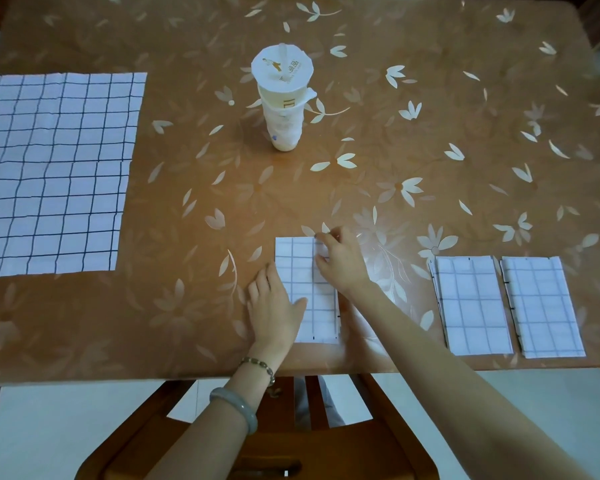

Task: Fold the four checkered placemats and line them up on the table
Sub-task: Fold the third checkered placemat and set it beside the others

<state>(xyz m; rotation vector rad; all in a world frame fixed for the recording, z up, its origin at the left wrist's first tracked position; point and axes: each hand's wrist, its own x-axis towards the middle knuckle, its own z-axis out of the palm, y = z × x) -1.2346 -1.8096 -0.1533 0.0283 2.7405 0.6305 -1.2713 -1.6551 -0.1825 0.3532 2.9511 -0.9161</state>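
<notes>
The left hand lay flat, fingers straight, on the folded placemat at the front edge of the table; the right hand pinched its far corner. A lidded cup stood behind, contents hidden.

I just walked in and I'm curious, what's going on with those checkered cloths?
A person is folding checkered placemats. The left hand presses flat on the middle placemat while the right hand pinches its far edge. Two finished placemats lie side by side to the right, and one unfolded placemat lies at the left of the table. A cup stands farther back.
</notes>
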